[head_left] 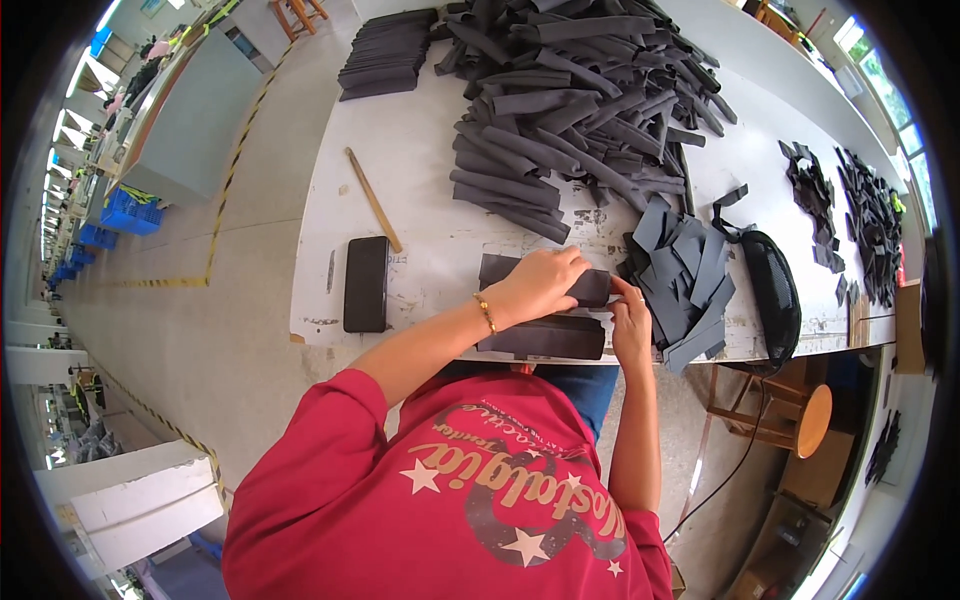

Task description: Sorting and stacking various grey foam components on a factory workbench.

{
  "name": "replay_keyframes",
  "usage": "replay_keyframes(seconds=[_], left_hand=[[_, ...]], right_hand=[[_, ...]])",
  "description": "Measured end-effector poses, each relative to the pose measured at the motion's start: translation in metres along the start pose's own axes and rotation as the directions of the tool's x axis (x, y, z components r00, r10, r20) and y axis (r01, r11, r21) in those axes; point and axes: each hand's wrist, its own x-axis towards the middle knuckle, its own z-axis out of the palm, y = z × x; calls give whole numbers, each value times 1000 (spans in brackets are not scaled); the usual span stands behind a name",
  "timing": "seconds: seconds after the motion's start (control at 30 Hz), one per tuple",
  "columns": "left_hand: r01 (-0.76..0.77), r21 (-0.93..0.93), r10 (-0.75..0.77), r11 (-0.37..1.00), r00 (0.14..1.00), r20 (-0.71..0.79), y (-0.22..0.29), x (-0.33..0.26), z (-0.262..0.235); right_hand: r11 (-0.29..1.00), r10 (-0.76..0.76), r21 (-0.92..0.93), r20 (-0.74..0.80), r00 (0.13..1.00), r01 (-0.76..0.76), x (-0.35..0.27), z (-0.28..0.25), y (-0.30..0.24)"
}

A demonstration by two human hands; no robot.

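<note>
"Red short-sleeved shirt (450,500) fills the foreground, its wearer at a white desk (325,215). What lies at left?"

"Black phone (366,285) rests on the desk, a brown stick (374,200) just beyond it, a neat stack of strips (388,55) at the far side. All sit apart from the work, which seems wise."

"And at centre?"

"Left hand (540,285), bracelet (485,314) at the wrist, lies across a dark strip (593,289) near the desk's front edge. Whether its grip pinches or merely presses, one cannot tell. Even pressure would likely serve best, sparing the material creases. A second dark strip (545,340) lies just on the near side; beyond spreads a loose pile of strips (580,90)."

"What of the other side?"

"Right hand (631,315) meets the first strip's right end, thumb and finger close together; whether that grip pinches the edge is unclear. A light touch there should help hold the edges in line."

"Farther right?"

"Flat dark pieces (685,285) lie heaped just beside that hand, then a black mesh-covered object (773,295). Brushing the heap looks the likeliest snag; a raised wrist would avoid it."
</note>
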Motion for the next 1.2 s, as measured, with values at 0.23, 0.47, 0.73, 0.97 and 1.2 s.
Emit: replay_keyframes(seconds=[0.23,0.47,0.73,0.97,1.2], left_hand=[[-66,48,66,997,998,-14,0,6,11],[216,-219,-292,952,858,-423,-49,7,-36],[589,-787,-846,184,502,178,-127,5,-36],[353,-935,-846,-20,493,205,-142,8,-17],[-100,-978,-856,-183,506,108,-134,-28,-21]], right_hand=[[998,56,-18,-35,998,-57,-2,0,-5],[986,21,-128,-546,837,-108,-10,-63,-1],[926,78,-198,-734,675,-322,-16,-125,52],[643,191,-487,-645,740,-590,-1,-123,36],[630,321,-366,-681,658,-685,-30,-123,40]])
